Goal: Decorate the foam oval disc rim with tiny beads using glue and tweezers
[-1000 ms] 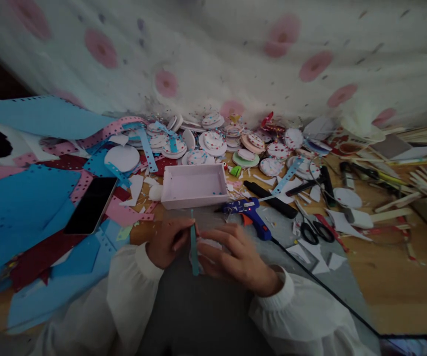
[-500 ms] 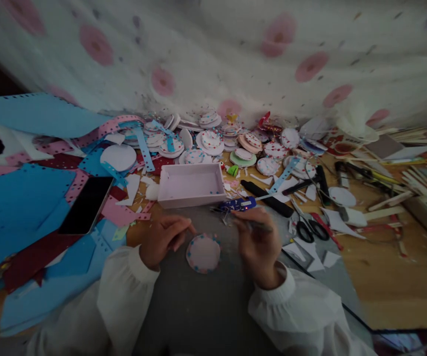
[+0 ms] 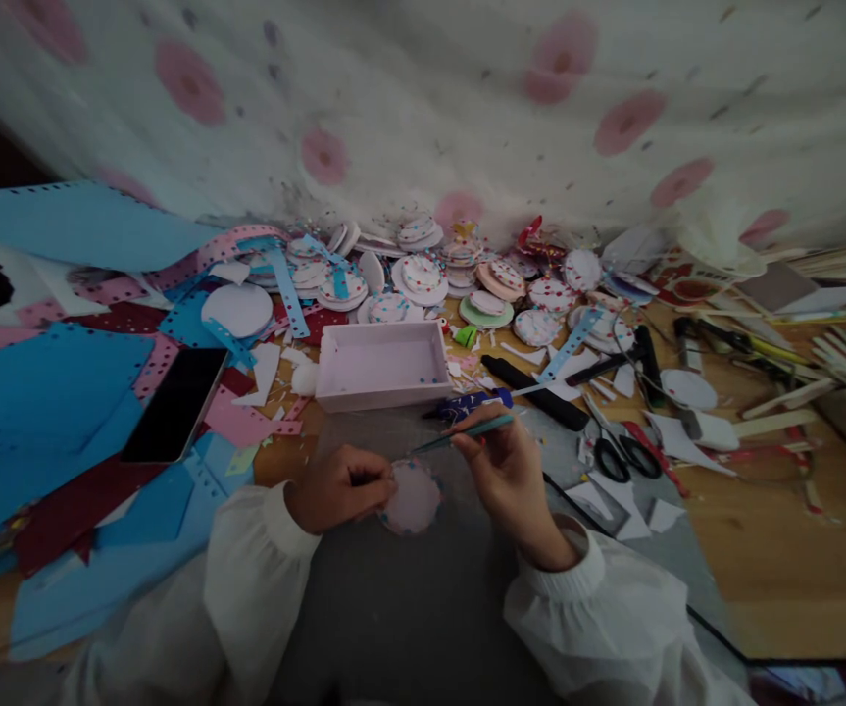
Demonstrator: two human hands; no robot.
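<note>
My left hand [image 3: 341,487] is closed, thumb and fingers pinching the left edge of a pale round disc [image 3: 413,500] trimmed with small blue and red dots. The disc lies on a grey mat [image 3: 393,613]. Between the fingertips of my right hand [image 3: 512,480] is a pair of greenish tweezers [image 3: 482,428]. Their tips point left, close to the disc's upper edge; whether they grip anything is too small to tell. Just beyond the tweezers lies a blue patterned tool [image 3: 472,405], and behind it a shallow pinkish-white box [image 3: 378,398] holds a few tiny blue bits.
Stacked decorated paper discs [image 3: 419,279] line the back against a flowered curtain [image 3: 408,88]. Blue sheets [image 3: 47,382] and a phone [image 3: 174,405] cover the left. Scissors [image 3: 624,451], a black stick [image 3: 536,392], paper scraps and wooden strips [image 3: 775,422] lie right.
My left hand has moved right and now pinches the disc's edge. The tweezers in my right hand have swung from near the blue tool to the disc's upper edge.
</note>
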